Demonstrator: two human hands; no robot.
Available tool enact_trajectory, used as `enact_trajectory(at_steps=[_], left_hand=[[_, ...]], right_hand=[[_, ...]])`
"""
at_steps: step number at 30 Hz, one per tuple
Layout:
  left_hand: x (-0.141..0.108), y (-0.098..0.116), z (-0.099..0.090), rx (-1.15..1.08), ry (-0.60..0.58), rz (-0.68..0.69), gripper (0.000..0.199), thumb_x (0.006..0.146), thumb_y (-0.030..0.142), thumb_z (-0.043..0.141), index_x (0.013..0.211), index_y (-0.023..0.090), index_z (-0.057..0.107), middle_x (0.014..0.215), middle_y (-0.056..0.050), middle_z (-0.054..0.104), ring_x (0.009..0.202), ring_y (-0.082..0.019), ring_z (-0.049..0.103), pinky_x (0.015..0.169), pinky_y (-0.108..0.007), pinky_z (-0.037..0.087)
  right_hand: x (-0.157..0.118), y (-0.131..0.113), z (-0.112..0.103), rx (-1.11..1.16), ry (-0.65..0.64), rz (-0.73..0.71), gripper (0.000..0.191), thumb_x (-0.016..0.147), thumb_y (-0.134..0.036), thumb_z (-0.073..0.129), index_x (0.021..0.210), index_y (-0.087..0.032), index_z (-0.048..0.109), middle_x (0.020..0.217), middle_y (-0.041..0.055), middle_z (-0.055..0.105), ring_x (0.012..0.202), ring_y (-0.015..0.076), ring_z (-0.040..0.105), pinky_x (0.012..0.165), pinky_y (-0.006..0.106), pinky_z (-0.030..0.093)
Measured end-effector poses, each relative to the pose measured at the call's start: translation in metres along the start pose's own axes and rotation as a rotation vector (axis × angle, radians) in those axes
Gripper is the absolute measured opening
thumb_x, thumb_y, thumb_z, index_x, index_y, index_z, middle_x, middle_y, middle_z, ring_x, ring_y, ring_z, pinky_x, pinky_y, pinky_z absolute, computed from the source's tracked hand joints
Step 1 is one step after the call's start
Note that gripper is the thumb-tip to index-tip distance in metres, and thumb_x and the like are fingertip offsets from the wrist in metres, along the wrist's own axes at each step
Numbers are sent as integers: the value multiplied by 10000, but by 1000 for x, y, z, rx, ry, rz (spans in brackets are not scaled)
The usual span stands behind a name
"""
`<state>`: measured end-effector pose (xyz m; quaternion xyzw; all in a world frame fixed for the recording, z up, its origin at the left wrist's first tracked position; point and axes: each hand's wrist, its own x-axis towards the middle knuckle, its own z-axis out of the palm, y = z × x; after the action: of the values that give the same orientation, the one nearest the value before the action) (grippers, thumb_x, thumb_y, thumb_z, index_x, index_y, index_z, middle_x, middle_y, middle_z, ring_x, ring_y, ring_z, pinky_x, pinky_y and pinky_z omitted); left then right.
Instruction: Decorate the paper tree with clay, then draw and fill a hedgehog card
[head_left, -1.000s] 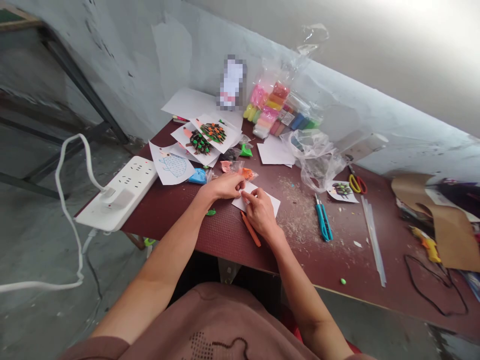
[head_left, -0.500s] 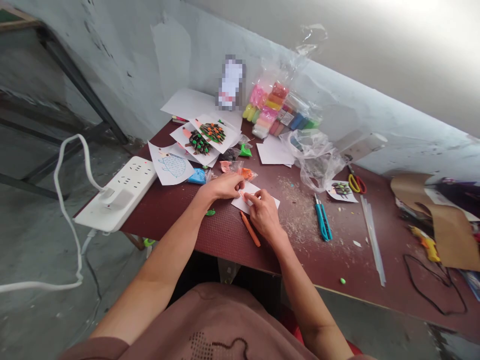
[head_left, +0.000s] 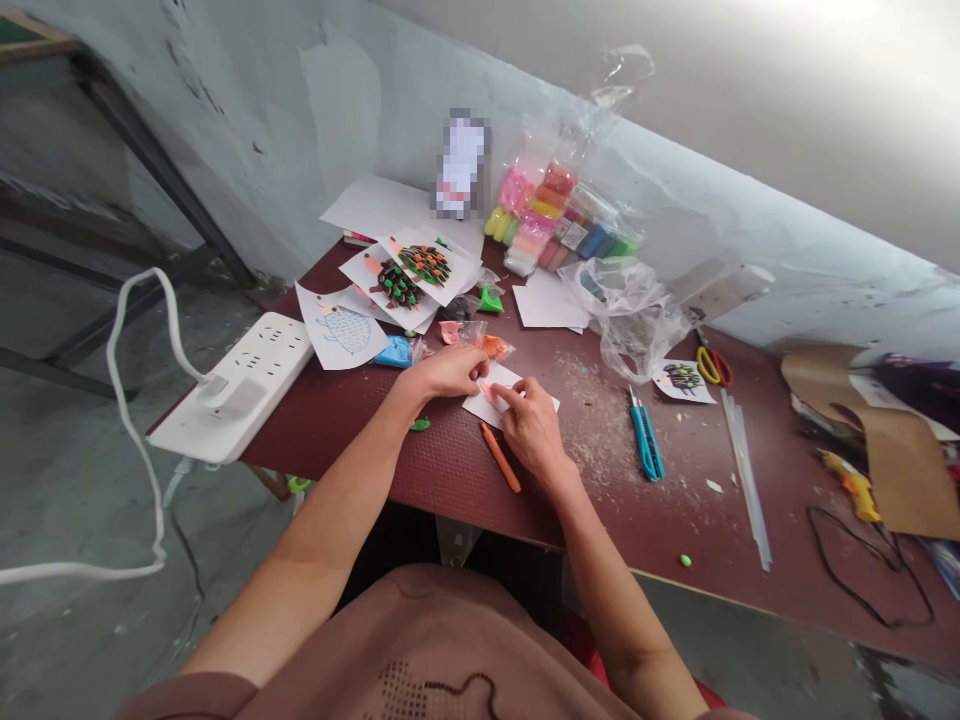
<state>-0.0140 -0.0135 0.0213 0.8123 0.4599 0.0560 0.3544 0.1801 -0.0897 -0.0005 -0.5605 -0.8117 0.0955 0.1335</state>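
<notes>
A small white card [head_left: 478, 408] lies on the table between my hands, with a patch of pinkish-orange clay [head_left: 488, 392] on it. My left hand [head_left: 456, 371] rests at the card's upper left, its fingers closed and bent down on the edge. From the right, my right hand [head_left: 534, 428] reaches over the card, its index finger stretched out onto the clay and the others curled in. Just below the card is an orange pen [head_left: 500, 458]. Bags of orange clay [head_left: 493, 346] and blue clay [head_left: 394, 352] lie beyond my left hand.
Hedgehog pictures [head_left: 424, 268] are stacked at the back left, near a white power strip [head_left: 232, 390]. Coloured clay packs [head_left: 559, 220] lean on the wall beside a crumpled plastic bag [head_left: 637, 320]. To the right are a teal cutter [head_left: 646, 440], scissors [head_left: 712, 365], glue sticks [head_left: 746, 480] and a yellow glue gun [head_left: 855, 488].
My right hand has shifted very slightly, its index finger still on the clay. My left hand and the card look the same.
</notes>
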Motion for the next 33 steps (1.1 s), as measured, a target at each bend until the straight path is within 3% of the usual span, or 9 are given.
enact_trajectory(at_steps=[16,33], left_hand=[[1,-5,2,12,18,39,241,753,122,591,967,169,693,959,-55,686,848,-180,605,742,-270,439],[0,-1,-1,20,5,30,230,764,119,589,962,166,695,959,-61,687,844,-181,608,740,-265,441]], right_hand=[[-2,-8,1,-125,-51,-78,503,956,-118,401,1343,-279,680,1062,104,622,867,210,494,798,332,382],[2,-9,3,-91,-73,-73,507,912,-71,428,1302,-256,694,1110,112,612,889,217,508,820,340,382]])
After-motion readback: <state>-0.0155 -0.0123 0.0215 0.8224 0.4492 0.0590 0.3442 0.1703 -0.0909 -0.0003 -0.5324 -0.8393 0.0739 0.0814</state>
